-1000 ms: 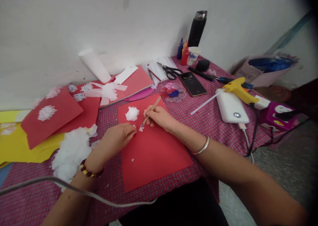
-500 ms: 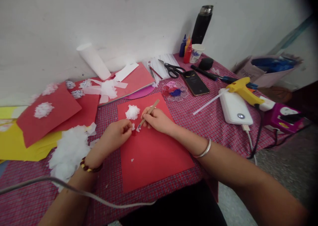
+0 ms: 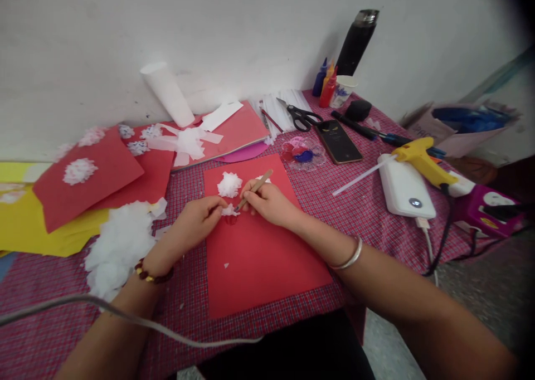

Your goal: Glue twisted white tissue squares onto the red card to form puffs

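Observation:
My right hand (image 3: 267,200) grips a pale brown stick, probably a pencil or brush (image 3: 258,184), its dark tip pointing down at a small white paper tuft (image 3: 229,212). Pinched fingers of my left hand (image 3: 204,217) are at the tuft's left side; whether they hold its edge is hard to make out. Both hands are over a red paper sheet (image 3: 267,268). A wet-looking round patch (image 3: 231,220) shows just below the tuft. Above it sits a fluffy white paper flower (image 3: 229,184), and another white bit is partly hidden behind my right hand.
Left, white paper pieces (image 3: 119,246) are heaped near red cards (image 3: 92,182) bearing paper flowers. Behind are scissors (image 3: 301,116), a phone (image 3: 338,141) and a paint palette (image 3: 304,152). Right, a yellow glue gun (image 3: 424,160) rests on a white power bank (image 3: 405,193). A cable (image 3: 137,321) crosses the foreground.
The view has shifted slightly, moving the scene rightward. The white tuft now sits closer together above the wet patch, with the stick's tip at its right side. Both hands keep their grip.

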A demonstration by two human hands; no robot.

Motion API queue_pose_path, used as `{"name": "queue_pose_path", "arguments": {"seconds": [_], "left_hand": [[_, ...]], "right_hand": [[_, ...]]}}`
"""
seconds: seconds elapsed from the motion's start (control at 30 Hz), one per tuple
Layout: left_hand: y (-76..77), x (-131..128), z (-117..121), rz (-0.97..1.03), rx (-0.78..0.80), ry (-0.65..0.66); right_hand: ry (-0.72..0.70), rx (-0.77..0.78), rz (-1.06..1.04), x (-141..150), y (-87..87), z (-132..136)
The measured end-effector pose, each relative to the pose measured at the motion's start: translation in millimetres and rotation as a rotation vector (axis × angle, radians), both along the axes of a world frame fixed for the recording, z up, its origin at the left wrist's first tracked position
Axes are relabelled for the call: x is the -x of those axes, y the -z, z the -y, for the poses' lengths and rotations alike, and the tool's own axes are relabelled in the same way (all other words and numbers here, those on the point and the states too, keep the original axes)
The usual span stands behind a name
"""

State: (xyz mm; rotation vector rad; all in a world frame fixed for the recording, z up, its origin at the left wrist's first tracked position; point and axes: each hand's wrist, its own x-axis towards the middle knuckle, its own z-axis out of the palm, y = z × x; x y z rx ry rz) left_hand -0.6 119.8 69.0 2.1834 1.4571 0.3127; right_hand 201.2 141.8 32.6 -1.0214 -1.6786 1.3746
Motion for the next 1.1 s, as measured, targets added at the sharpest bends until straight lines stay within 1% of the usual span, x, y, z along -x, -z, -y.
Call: {"name": "queue_pose_path", "arguments": {"seconds": [0.13,0.27,0.33,0.43,0.5,0.57,0.63,0.67,0.7,0.73,0.77,0.8,0.87,0.93,0.97,1.03,1.1], "left_hand": [[0.7,2,-1,0.043,0.045,-0.091],[0.9,5,-1,0.072,0.106,-0.092],[2.1,6,0,0.106,0.135,-0.080],[6.1,7,-1,0.242,0.195,-0.101],[5.9,13,-3,0.431,0.258,-0.184],[-1.0,28,-6,0.654,0.276,-0.346],[-14.7,51,-8,0.831,0.183,-0.519],[-23.0,64,-7,0.870,0.103,-0.583],[-31.2,78,-5,0.865,0.021,-0.623],[-38.6,90,-2,0.798,-0.053,-0.640],[-44.5,102,1,0.671,-0.107,-0.632],[-48.6,111,3,0.494,-0.137,-0.598],[-50.4,120,7,0.092,-0.143,-0.477],[-45.3,119,8,-0.235,-0.117,-0.362],[-41.0,115,6,-0.347,-0.114,-0.328],[-31.0,104,2,-0.494,-0.134,-0.300],[-21.4,93,-2,-0.576,-0.178,-0.299]], "right_hand": [[-0.007,-0.003,-0.004,1,0.6,1],[-0.003,0.022,-0.032,1,-1.0,1],[0.028,0.087,-0.079,0,-2.0,1],[0.143,0.232,-0.222,-3,-3.3,-1],[0.219,0.303,-0.314,-5,-4.3,-2],[0.263,0.336,-0.370,-7,-5.5,-2],[0.275,0.339,-0.390,-8,-6.3,-2],[0.270,0.331,-0.388,-8,-6.5,-1],[0.260,0.319,-0.383,-8,-6.5,-1],[0.248,0.306,-0.375,-8,-6.4,-1],[0.234,0.296,-0.365,-8,-6.3,0],[0.223,0.289,-0.354,-7,-6.3,0],[0.207,0.282,-0.331,-7,-6.4,1],[0.202,0.274,-0.312,-7,-6.5,2],[0.200,0.268,-0.304,-7,-6.4,3],[0.201,0.261,-0.291,-8,-5.6,3],[0.201,0.254,-0.286,-8,-4.5,3]]}}
